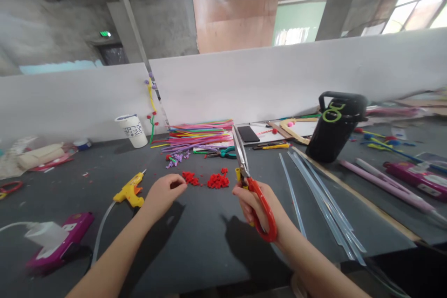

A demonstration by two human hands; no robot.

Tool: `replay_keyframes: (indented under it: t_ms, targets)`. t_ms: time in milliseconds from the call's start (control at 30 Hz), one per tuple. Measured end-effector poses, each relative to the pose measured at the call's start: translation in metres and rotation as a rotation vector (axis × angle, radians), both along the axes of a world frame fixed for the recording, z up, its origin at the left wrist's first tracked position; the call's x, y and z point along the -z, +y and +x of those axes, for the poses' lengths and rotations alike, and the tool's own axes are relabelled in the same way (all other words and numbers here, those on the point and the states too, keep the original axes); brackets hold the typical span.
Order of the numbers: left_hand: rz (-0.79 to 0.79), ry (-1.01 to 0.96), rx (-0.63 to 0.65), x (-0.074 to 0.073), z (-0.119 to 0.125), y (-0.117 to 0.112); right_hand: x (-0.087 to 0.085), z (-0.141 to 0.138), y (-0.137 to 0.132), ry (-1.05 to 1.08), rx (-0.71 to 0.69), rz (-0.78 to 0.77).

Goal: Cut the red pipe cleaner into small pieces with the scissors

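My right hand [256,200] grips a pair of scissors [260,209] by the red handles, blades pointing up and away. Something yellow [238,175] shows beside its fingers, too little visible to name. My left hand [165,193] has thumb and fingertips pinched together at the left end of the red cut pieces; whatever they hold, if anything, is hidden. Those short fuzzy red pieces lie in a smaller heap [190,178] and a larger heap [218,181] between my hands. Purple cut pieces [178,159] are scattered behind them, near a bundle of coloured pipe cleaners [202,135].
A yellow glue gun [130,190] and a purple power strip [63,242] lie left. Clear glue sticks [321,195] and a black bottle [335,128] are right. Behind are a white cup [132,131], teal-handled pliers [226,152], a phone [248,134] and a white partition [244,84].
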State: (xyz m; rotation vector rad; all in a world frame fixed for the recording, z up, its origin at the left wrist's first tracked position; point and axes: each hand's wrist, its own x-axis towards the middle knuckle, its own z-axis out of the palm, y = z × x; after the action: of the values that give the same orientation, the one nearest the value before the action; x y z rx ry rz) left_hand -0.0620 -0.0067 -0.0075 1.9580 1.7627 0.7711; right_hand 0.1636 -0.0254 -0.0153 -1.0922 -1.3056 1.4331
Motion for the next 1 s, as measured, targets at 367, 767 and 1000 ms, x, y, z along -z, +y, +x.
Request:
replay_keyframes:
  t_ms: [367,767,1000]
  targets:
    - [-0.040,0.416,-0.035,0.024,0.004,0.049,0.005,0.002,-0.002,-0.038,0.014,0.048]
    - [0.051,0.378,0.091,0.017,0.032,0.031,0.001,0.002,0.000,0.017,0.042,0.055]
    - [0.076,0.381,0.152,0.034,0.059,0.046,0.009,0.000,0.004,0.030,0.052,0.064]
